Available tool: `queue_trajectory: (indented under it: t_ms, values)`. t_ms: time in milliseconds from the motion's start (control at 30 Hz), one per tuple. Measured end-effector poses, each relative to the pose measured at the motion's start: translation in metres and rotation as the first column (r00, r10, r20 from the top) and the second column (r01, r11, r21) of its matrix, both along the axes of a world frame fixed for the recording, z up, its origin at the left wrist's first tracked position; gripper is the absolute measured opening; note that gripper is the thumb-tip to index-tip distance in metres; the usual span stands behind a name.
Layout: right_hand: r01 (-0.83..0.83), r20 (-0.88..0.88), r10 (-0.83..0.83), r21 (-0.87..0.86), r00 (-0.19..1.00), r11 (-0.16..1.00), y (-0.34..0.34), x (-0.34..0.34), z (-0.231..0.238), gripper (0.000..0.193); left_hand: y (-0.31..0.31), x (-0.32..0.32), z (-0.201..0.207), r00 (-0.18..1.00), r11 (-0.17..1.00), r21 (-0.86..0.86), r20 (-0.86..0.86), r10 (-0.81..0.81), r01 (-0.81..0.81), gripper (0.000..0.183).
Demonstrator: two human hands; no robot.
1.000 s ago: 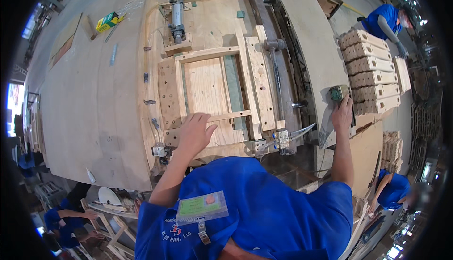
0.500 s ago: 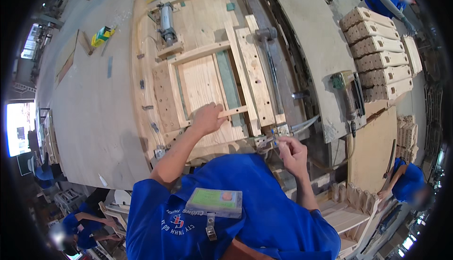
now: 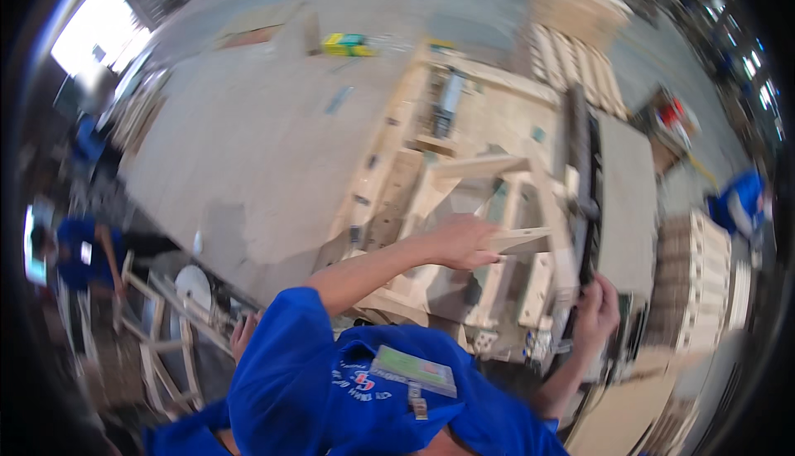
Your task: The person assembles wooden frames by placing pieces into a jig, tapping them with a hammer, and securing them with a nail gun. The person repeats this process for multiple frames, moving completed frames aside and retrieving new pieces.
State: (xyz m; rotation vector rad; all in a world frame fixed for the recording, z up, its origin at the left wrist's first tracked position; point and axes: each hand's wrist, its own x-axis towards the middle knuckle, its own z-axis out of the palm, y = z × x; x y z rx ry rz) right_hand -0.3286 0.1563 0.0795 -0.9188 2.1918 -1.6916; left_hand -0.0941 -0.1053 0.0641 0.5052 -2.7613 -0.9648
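My left hand (image 3: pixel 464 242) is closed around the short crossbar (image 3: pixel 523 238) of a pale wooden frame (image 3: pixel 484 166). The frame is tilted and looks raised off the wooden jig (image 3: pixel 396 199), with gaps and shadow beneath it. Beside the frame's near right end, my right hand (image 3: pixel 595 317) has its fingers curled. Blur hides whether they hold anything or touch the frame. A metal air cylinder (image 3: pixel 450 101) is mounted at the jig's far left, and a dark metal rail (image 3: pixel 580 158) runs along its right side.
A wide grey board (image 3: pixel 240 133) bears a yellow-green package (image 3: pixel 348 44). Stacked wooden parts (image 3: pixel 694 274) stand at right. A co-worker's hand (image 3: pixel 243 333) shows close at my left; another person (image 3: pixel 79 253) stands beyond wooden frames (image 3: pixel 157 323). One more person (image 3: pixel 741 199) is far right.
The view has swung, shifting the jig rightward in the picture. My left hand has lifted and tilted the wooden frame by its crossbar. My right hand has left the metal fitting at the near corner.
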Motion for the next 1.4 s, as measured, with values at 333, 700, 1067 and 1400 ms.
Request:
queue_trajectory:
  t_ms: [333,700,1067,1400]
  values:
    - [-0.224,-0.069,0.238,0.167,0.969,0.96,-0.046,0.028,0.01,0.025,-0.089,0.196,0.126,0.226,0.455,0.83,-0.4,0.888,-0.322,0.036]
    - [-0.317,-0.259,0.439,0.404,0.86,0.858,-0.051,0.087,-0.002,0.021,-0.207,0.459,0.021,-0.53,0.163,0.986,-0.126,0.839,0.024,0.032]
    - [-0.005,-0.265,0.177,0.544,0.948,0.839,0.029,0.112,-0.003,0.022,-0.202,0.245,0.001,-0.023,-0.03,0.752,0.02,1.0,-0.658,0.039]
    - [0.608,-0.275,-0.551,0.486,0.788,0.628,0.258,0.13,0.053,0.031,-0.138,0.169,-0.004,0.225,0.169,0.592,0.021,0.974,-0.788,0.044]
